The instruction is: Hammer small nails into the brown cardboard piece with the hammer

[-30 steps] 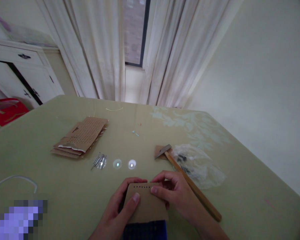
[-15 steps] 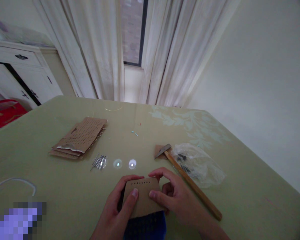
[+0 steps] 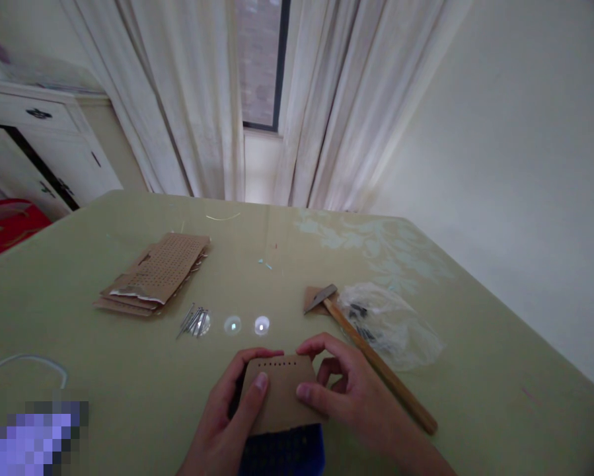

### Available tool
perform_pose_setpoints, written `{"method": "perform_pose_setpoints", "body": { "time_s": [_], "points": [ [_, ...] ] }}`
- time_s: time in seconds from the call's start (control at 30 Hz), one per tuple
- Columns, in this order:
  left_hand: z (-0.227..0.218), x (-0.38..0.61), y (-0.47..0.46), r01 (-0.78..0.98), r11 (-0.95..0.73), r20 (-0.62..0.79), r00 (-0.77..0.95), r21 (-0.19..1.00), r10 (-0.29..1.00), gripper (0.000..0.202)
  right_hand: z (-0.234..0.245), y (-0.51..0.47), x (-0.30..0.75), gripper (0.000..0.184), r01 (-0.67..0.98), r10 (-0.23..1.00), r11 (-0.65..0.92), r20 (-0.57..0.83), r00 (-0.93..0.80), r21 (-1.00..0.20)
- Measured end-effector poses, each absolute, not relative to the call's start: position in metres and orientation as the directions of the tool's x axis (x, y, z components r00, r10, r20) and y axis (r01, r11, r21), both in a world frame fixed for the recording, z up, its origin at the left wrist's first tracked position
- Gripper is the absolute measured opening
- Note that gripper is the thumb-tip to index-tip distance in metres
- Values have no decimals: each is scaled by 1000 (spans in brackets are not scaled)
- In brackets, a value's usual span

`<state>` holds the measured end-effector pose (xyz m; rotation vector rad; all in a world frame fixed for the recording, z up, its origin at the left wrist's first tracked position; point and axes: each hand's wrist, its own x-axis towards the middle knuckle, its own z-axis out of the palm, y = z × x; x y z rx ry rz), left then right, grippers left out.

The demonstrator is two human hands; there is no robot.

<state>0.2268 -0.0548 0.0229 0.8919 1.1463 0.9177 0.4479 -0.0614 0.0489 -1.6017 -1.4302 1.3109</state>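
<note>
Near the front middle of the table, a brown piece of cardboard [image 3: 284,400] with a row of small holes along its far edge is held in both hands. My left hand [image 3: 230,406] grips its left side, thumb flat on top and fingers hidden underneath. My right hand [image 3: 349,390] has its thumb on the right side and its index finger at the far right corner. Below the cardboard's near edge shows a deep blue block-like thing [image 3: 299,453] with rows of small marks; its kind cannot be made out. How it touches the hands is hidden.
A wooden-handled hammer [image 3: 378,360] lies right of my right hand, its head on a small brown piece. Beside it rests a clear plastic bag [image 3: 406,327] with dark bits. Several nails [image 3: 194,320] and a stack of perforated cardboard [image 3: 165,268] lie left; a white cable [image 3: 39,359] nearer.
The cardboard has tilted slightly, and more of the blue thing's right edge shows. The right hand's fingers have spread a little. The whole view has shifted slightly.
</note>
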Motion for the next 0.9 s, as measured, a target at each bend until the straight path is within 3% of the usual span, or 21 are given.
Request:
{"method": "perform_pose_setpoints", "body": {
  "time_s": [0.33, 0.5, 0.6, 0.7, 0.73, 0.8, 0.9],
  "points": [
    [21, 225, -55, -70, 325, -315, 123, 943, 941, 54, 46, -63, 448, 43, 349, 957, -225, -273, -95, -910],
    [18, 225, -55, -105, 342, -320, 182, 934, 930, 57, 46, -60, 451, 49, 336, 957, -216, -266, -111, -917],
    [16, 210, -38, -103, 209, -194, 141, 972, 971, 61, 44, -58, 452, 54, 284, 964, -200, -240, -115, -938],
    [16, 179, -5, 145, 60, -67, 42, 988, 997, 56, 41, -55, 455, 57, 224, 972, -195, -218, -84, -955],
    [15, 167, 6, 317, 25, -31, 13, 948, 999, 51, 40, -53, 456, 57, 213, 976, -190, -208, -65, -959],
    [13, 141, 24, 678, 32, 31, -80, 734, 996, 36, 38, -50, 459, 56, 206, 985, -166, -173, -13, -964],
    [6, 116, 37, 904, 37, 80, -79, 426, 994, 24, 36, -45, 463, 58, 214, 989, -146, -138, 55, -966]
  ]
}}
